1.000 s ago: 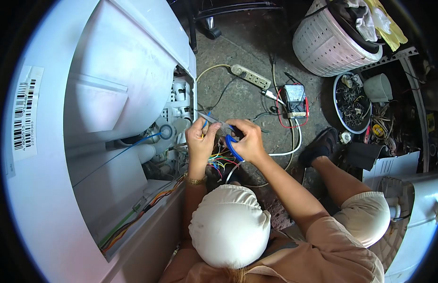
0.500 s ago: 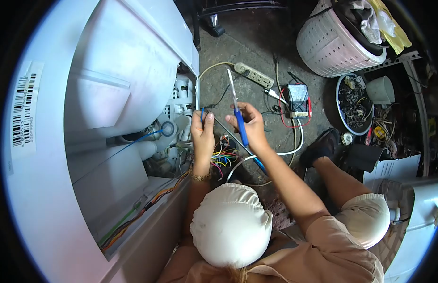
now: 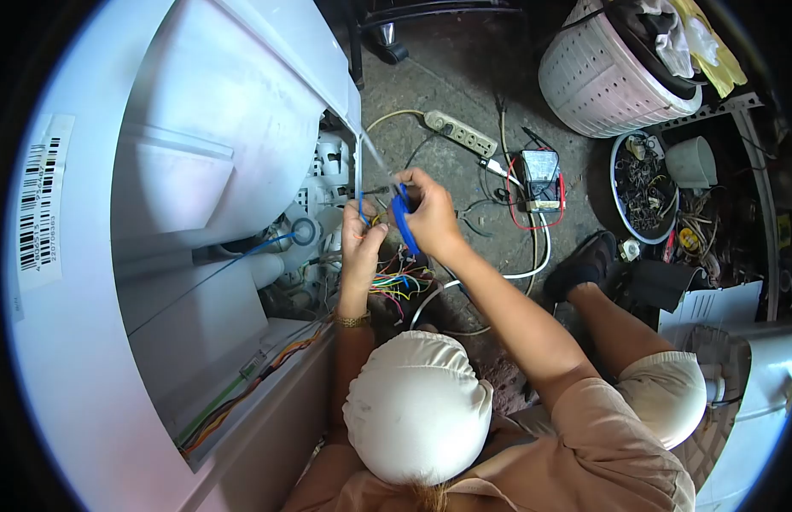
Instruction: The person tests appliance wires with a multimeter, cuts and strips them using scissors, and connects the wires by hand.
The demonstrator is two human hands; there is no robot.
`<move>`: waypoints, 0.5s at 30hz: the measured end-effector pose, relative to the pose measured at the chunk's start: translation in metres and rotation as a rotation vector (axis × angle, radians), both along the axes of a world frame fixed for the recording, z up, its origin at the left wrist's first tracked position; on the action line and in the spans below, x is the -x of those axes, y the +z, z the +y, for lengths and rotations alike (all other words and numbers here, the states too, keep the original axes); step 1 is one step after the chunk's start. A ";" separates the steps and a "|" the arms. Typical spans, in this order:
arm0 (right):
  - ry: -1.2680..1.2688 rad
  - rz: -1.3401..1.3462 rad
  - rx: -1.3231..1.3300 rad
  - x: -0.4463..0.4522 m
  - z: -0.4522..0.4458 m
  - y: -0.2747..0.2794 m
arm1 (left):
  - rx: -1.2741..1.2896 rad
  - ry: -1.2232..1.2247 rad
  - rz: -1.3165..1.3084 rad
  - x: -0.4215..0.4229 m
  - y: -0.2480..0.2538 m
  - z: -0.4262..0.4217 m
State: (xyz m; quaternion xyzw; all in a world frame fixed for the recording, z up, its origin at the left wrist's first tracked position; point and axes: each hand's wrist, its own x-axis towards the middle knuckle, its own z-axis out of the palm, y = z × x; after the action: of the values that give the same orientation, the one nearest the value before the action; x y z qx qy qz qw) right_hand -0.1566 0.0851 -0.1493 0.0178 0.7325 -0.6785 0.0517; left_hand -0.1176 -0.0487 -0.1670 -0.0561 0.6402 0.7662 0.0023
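My right hand [image 3: 433, 218] is closed around blue-handled scissors [image 3: 402, 224], whose blades point up and left, smeared by motion. Just left of it, my left hand [image 3: 359, 254] pinches a blue wire [image 3: 362, 210] between thumb and fingers. Yellow and orange wire ends show near the left thumb. The scissors are close to the left fingertips; I cannot tell whether they touch the wire. Below the hands spreads a bundle of coloured wires [image 3: 402, 282]. The open white appliance casing [image 3: 80, 358] stands at my left, with white fittings [image 3: 328, 158] inside it.
On the floor ahead lie a power strip [image 3: 461, 133] and a multimeter [image 3: 542, 177] with red and black leads. A white cable [image 3: 520, 275] curves past my right forearm. Farther right are a perforated white basket [image 3: 601, 81] and a basin [image 3: 618, 200] of small metal parts.
My right hand has moved left toward my left hand, and the scissors have tilted left. Yellow and orange wires now show by the left thumb.
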 end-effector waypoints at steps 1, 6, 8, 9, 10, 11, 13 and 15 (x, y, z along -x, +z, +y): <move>0.000 0.005 0.030 0.004 0.002 -0.006 | 0.082 0.000 0.023 0.001 -0.004 0.001; 0.080 -0.009 0.003 0.002 0.015 0.000 | 0.038 0.160 -0.040 0.002 -0.006 0.005; 0.069 0.014 -0.036 -0.016 0.023 -0.002 | -0.044 0.255 -0.018 0.003 -0.005 0.006; 0.079 0.029 -0.074 -0.025 0.026 -0.004 | -0.051 0.287 -0.012 0.005 -0.006 0.006; 0.088 0.040 -0.113 -0.036 0.029 -0.007 | -0.056 0.317 -0.009 0.006 -0.006 0.007; 0.094 0.050 -0.151 -0.045 0.030 -0.011 | -0.061 0.346 -0.007 0.006 -0.008 0.008; 0.101 0.066 -0.194 -0.055 0.029 -0.019 | -0.052 0.375 0.026 0.006 -0.012 0.011; 0.072 0.114 -0.261 -0.057 0.024 -0.018 | -0.059 0.393 0.028 0.005 -0.011 0.014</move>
State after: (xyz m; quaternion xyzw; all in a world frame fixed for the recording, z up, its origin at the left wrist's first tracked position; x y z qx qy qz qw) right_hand -0.0992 0.1096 -0.1675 -0.0403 0.8164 -0.5752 0.0315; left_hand -0.1229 -0.0351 -0.1780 -0.1693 0.5942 0.7709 -0.1549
